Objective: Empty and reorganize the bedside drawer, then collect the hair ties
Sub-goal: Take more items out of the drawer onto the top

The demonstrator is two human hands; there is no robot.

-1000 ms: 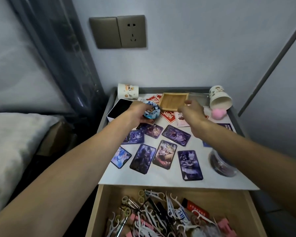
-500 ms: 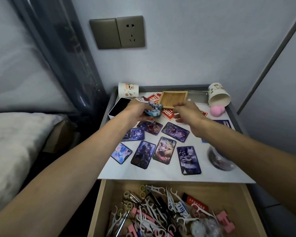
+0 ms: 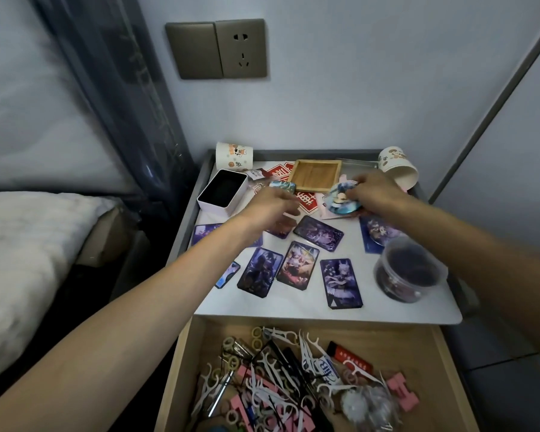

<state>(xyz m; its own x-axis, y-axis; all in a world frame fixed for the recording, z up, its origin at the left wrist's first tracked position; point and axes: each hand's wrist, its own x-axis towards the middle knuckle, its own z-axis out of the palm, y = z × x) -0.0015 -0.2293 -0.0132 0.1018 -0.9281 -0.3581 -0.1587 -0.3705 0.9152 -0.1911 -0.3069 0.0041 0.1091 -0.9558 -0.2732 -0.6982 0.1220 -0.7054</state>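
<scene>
The bedside drawer stands pulled open below the white nightstand top. Inside lie several white floss picks, small ring hair ties, pink clips and a red packet. My right hand reaches over the back of the top and pinches a round blue patterned disc, tilted above a pink packet. My left hand hovers with relaxed fingers over the picture cards and holds nothing.
At the back stand a wooden tray, a white box with black lining, an upright paper cup and a tipped paper cup. A clear tub of dark items sits at the right edge. A bed lies left.
The round blue disc has gone from my left hand to my right hand, which carried it rightward. My left hand drew back, now with nothing in it.
</scene>
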